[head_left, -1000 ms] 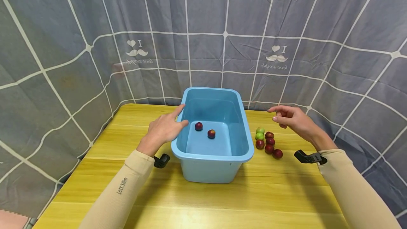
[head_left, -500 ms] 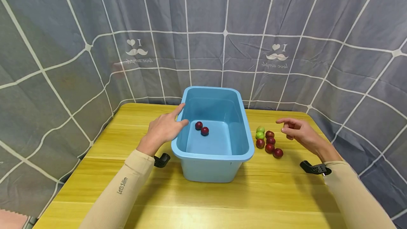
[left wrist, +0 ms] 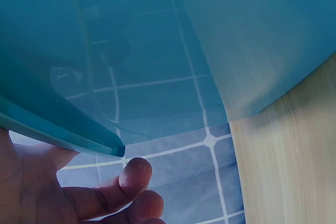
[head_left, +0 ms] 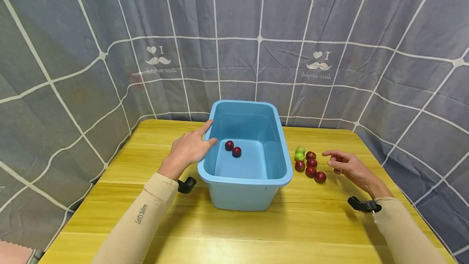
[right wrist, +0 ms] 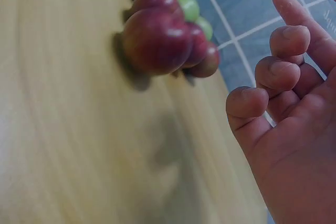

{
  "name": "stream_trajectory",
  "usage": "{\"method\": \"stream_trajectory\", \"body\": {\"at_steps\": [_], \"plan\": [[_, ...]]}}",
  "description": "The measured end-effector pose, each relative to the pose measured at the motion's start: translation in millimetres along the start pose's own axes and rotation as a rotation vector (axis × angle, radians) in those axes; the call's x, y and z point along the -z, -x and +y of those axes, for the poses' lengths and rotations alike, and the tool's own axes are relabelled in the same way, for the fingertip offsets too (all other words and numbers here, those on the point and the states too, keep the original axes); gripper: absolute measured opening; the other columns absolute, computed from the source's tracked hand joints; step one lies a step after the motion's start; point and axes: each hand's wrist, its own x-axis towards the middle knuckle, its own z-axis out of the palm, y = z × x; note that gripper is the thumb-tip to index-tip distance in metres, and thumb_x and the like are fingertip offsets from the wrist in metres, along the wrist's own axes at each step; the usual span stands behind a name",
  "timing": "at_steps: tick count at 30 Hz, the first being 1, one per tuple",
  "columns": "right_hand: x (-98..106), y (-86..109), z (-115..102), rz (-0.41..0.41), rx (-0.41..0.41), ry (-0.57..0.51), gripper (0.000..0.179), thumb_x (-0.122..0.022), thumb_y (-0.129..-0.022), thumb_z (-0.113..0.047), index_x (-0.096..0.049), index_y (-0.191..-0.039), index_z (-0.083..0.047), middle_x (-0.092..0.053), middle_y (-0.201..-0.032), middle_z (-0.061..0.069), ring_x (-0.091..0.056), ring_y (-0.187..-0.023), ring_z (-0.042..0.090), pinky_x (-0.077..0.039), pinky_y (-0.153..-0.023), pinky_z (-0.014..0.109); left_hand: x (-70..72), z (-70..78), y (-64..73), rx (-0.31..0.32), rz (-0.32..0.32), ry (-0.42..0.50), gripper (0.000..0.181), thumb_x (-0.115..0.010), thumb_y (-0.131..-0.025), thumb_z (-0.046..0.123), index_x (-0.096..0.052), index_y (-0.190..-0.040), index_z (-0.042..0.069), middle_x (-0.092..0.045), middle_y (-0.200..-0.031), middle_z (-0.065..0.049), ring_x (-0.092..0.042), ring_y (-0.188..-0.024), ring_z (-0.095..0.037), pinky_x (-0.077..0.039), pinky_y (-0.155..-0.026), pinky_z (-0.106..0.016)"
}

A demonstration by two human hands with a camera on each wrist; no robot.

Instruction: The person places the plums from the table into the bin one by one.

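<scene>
A blue plastic tub (head_left: 241, 192) stands upright mid-table. My left hand (head_left: 187, 150) holds its left rim loosely, thumb and forefinger lying over the edge. In the left wrist view, other fingers (left wrist: 137, 176) are bent below the rim, outside the wall. Two dark red plums (head_left: 236, 152) lie touching on the tub floor. To the tub's right is a cluster of several red plums (head_left: 310, 171) and two small green fruits (head_left: 299, 157). Just right of them my right hand (head_left: 349, 168) hovers over the table, fingers loosely bent and holding nothing.
The wooden table (head_left: 234, 239) carries the tub and the fruit. A grey curtain (head_left: 234, 60) with white grid lines hangs behind and at both sides. Each wrist wears a black camera strap (head_left: 364, 205).
My right hand has moved right and toward me, lower beside the plums. One plum in the tub has rolled left against the other. My left hand keeps its place.
</scene>
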Motion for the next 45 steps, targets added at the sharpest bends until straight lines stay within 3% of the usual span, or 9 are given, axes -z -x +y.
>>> {"method": "stream_trajectory", "body": {"at_steps": [5,15,22,31,45], "plan": [[1,4.0,12,0.012,-0.011,0.042,0.03,-0.053,-0.101,-0.001,-0.066,-0.122,-0.019,-0.05,-0.083,-0.004,-0.036,-0.07,0.031,-0.033,-0.064,0.04,-0.1,0.5,-0.6,0.002,-0.001,0.008,0.071,-0.043,-0.097,0.057,-0.015,-0.161,0.044,-0.05,-0.151,-0.013,-0.062,-0.101,-0.033,-0.045,-0.063,-0.04],[0,9.5,30,0.056,-0.078,0.13,0.032,-0.061,-0.098,-0.006,-0.059,-0.128,0.005,-0.051,-0.075,-0.001,-0.043,-0.06,0.032,-0.043,-0.054,0.034,-0.4,1.7,-1.9,-0.005,0.002,0.003,0.07,-0.043,-0.097,0.058,-0.015,-0.16,0.045,-0.05,-0.152,-0.012,-0.062,-0.106,-0.034,-0.045,-0.063,-0.04],[0,8.5,37,0.081,-0.075,0.195,0.036,-0.063,-0.097,-0.007,-0.056,-0.127,0.012,-0.051,-0.079,-0.003,-0.041,-0.057,0.029,-0.036,-0.053,0.037,1.4,2.4,-2.6,-0.004,0.0,0.005,0.071,-0.043,-0.097,0.058,-0.015,-0.161,0.044,-0.049,-0.153,-0.014,-0.061,-0.107,-0.035,-0.045,-0.063,-0.04],[-1,8.0,41,0.083,-0.124,0.254,0.044,-0.069,-0.093,-0.011,-0.058,-0.13,0.011,-0.051,-0.078,-0.003,-0.042,-0.059,0.021,-0.037,-0.053,0.033,2.6,1.8,-2.4,-0.002,-0.001,0.006,0.071,-0.043,-0.097,0.058,-0.014,-0.161,0.044,-0.049,-0.152,-0.014,-0.062,-0.107,-0.034,-0.045,-0.063,-0.04],[-10,9.8,42,0.088,-0.179,0.315,0.041,-0.076,-0.089,-0.018,-0.065,-0.124,0.002,-0.05,-0.078,-0.001,-0.044,-0.066,0.01,-0.036,-0.056,0.026,0.0,-1.9,-1.3,-0.004,-0.004,0.008,0.07,-0.043,-0.098,0.057,-0.015,-0.161,0.044,-0.052,-0.15,-0.014,-0.062,-0.104,-0.033,-0.044,-0.062,-0.04]]}}
